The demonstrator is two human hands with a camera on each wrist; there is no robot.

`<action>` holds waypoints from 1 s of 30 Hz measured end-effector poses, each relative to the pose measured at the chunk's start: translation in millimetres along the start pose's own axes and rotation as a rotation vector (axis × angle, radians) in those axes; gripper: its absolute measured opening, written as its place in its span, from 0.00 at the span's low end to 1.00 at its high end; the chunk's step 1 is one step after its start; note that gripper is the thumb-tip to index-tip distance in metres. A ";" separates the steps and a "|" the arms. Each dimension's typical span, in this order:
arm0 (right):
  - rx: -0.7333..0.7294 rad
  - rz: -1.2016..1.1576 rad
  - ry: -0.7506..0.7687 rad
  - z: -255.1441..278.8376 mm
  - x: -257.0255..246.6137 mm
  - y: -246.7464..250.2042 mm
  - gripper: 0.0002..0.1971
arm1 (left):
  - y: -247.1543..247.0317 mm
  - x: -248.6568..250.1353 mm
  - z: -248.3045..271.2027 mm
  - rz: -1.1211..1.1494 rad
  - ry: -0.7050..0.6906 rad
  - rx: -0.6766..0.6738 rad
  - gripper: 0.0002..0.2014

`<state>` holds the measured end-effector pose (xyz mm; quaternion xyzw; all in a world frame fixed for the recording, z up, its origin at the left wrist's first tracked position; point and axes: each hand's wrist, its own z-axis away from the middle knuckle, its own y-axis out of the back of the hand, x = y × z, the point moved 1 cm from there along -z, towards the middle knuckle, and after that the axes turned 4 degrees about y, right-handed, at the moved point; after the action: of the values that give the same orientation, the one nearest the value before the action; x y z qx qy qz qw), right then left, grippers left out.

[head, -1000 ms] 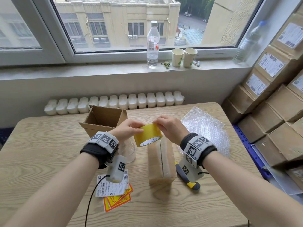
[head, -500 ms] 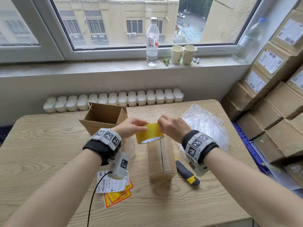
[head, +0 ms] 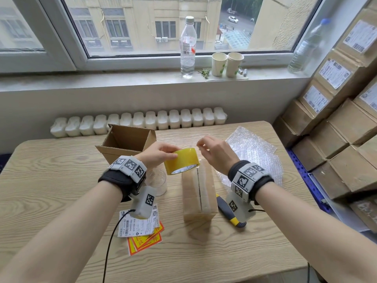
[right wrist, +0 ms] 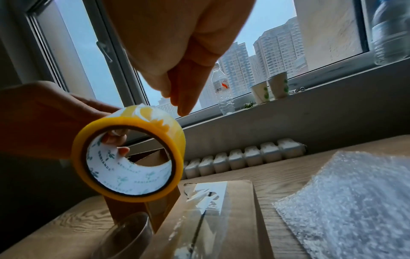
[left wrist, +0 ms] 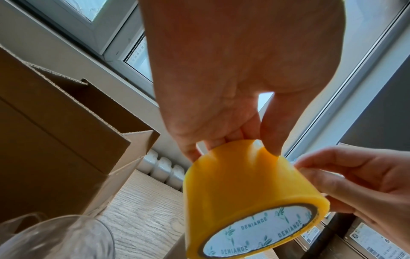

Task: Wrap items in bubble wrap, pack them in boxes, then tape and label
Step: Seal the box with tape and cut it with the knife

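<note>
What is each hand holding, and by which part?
Left hand grips the yellow roll of packing tape by its far rim; right hand holds nothing visible.

Both forearms are bare, with no sleeves. Behind each grip sits a black fabric wrist wrap, and over it a pale grey band (head: 128, 165) printed with square black-and-white coded markers; the band on the right wrist (head: 249, 175) is the same. Below each wrist hangs a whitish, translucent camera housing (head: 142, 202) bearing one more square marker; the right one (head: 237, 208) matches. A thin black cable (head: 111, 240) runs back from the left housing along the forearm.
</note>
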<state>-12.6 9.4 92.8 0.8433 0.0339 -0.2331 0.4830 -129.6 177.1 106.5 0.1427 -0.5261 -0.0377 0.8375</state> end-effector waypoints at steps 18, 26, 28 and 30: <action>-0.194 0.417 0.229 -1.9 -6.7 -7.7 0.13 | -3.5 -1.3 -6.5 -0.082 -0.001 -0.090 0.15; -0.077 0.158 0.105 5.4 -1.7 -6.6 0.05 | -8.7 -6.7 -9.2 -0.036 -0.019 -0.013 0.16; -0.011 0.050 -0.009 5.2 0.0 -4.3 0.02 | -6.8 -11.6 -8.9 0.026 -0.022 0.006 0.16; -0.007 -0.083 -0.226 3.5 3.5 -1.9 0.05 | -7.0 -16.4 -8.0 0.100 -0.027 0.009 0.13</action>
<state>-11.3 6.9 88.3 0.8080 0.0148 -0.3464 0.4764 -129.1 175.5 87.0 0.1197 -0.5440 0.0045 0.8305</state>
